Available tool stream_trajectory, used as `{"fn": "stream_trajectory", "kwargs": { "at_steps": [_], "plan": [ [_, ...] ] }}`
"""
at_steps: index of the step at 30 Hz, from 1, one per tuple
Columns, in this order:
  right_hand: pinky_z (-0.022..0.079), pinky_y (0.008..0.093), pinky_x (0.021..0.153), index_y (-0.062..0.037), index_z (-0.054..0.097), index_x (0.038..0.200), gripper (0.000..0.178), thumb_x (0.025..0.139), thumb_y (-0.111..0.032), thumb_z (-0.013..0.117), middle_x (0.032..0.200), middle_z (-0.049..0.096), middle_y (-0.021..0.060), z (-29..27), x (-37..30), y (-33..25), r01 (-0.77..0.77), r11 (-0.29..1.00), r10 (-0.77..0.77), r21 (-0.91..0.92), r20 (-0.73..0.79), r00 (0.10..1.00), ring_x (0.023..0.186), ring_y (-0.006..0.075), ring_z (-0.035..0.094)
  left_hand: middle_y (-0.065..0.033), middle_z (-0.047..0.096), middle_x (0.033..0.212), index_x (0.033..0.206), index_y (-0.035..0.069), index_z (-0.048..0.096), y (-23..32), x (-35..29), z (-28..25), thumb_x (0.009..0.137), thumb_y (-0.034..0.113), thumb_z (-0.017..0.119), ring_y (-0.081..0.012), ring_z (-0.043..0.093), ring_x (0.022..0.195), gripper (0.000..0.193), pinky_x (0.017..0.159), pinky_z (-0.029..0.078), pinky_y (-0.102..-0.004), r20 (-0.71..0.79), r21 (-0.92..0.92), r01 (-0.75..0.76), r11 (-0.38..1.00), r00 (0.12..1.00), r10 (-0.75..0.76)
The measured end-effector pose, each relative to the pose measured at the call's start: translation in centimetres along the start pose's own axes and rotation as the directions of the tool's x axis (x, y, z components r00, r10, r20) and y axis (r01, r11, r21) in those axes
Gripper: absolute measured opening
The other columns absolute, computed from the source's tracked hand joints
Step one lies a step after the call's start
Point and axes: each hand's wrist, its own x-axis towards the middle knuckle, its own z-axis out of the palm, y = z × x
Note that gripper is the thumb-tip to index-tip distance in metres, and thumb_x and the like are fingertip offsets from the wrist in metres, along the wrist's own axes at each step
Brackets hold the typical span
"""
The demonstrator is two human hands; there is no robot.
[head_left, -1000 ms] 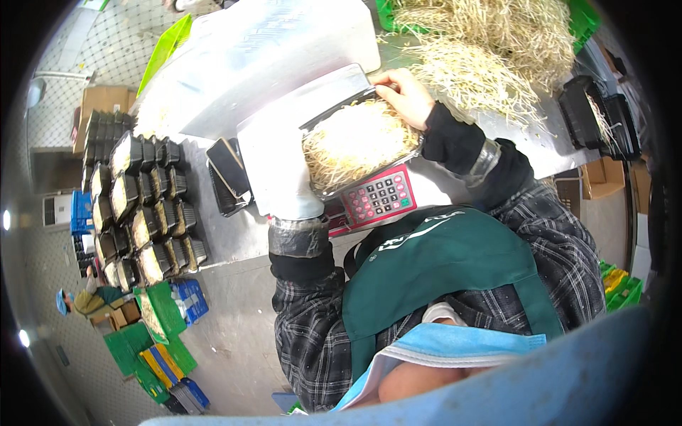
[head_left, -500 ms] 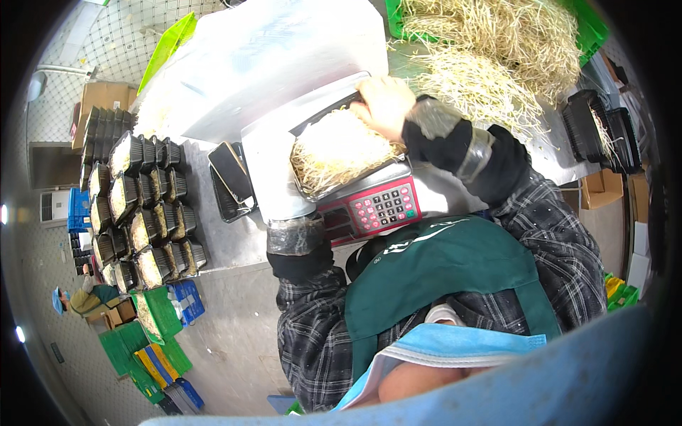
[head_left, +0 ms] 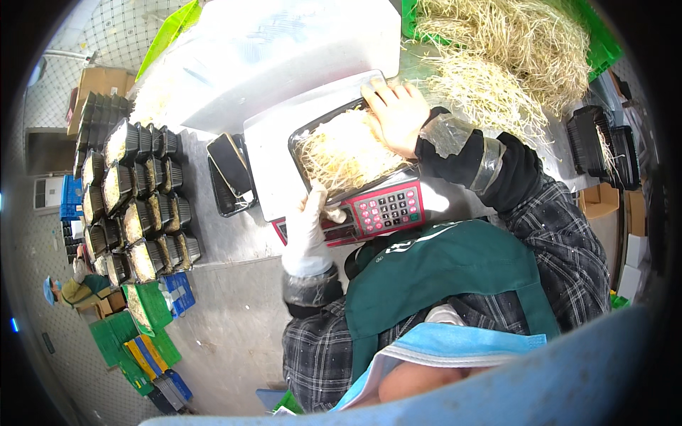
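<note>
The black tray point(head_left: 318, 122) of pale sprouts point(head_left: 344, 149) sits on the platform of a scale point(head_left: 273, 160), in front of the person. Its long axis runs slantwise, the left end nearer the body and the right end farther off, roughly in line with the scale's red front panel point(head_left: 368, 231). The gloved left hand point(head_left: 309, 213) has its fingers at the tray's near left corner, thumb toward the panel; whether they pinch the rim I cannot tell. The bare right hand point(head_left: 398, 121) lies with fingers spread over the tray's far right corner, its palm against the sprouts. As for writing, the keypad point(head_left: 392, 206) carries printed characters on pink and dark keys, and white lettering point(head_left: 419, 240) marks the green apron point(head_left: 447, 273), partly lost in its folds.
</note>
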Motion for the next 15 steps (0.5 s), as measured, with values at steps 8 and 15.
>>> {"fn": "stream_trajectory", "kwargs": {
  "at_steps": [8,15],
  "plan": [
    [0.040,0.0403,0.085,-0.0028,0.041,0.120,0.046,0.082,-0.028,0.048,0.120,0.045,0.0158,-0.6,-0.1,-0.5,-0.053,0.995,0.055,0.083,-0.021,0.998,0.100,0.0299,0.048,-0.0080,0.059,0.063,0.087,-0.004,0.057,-1.4,1.6,0.2,0.082,0.014,0.056,-0.0141,0.053,0.046,0.019,0.047,0.049,-0.0279,-0.045,-0.257,-0.125,0.958,0.992,0.118],
    [0.044,0.0411,0.077,0.0004,0.040,0.114,0.050,0.087,-0.041,0.040,0.099,0.057,0.0230,-1.7,2.5,0.9,-0.475,0.854,0.346,0.212,0.452,0.822,0.091,0.0350,0.057,-0.0156,0.063,0.084,0.096,-0.005,0.055,-3.1,0.3,1.9,0.083,0.016,0.057,-0.0212,0.062,0.062,0.025,0.057,0.053,-0.0316,-0.140,-0.298,-0.336,0.894,0.941,0.307]
  ]
}}
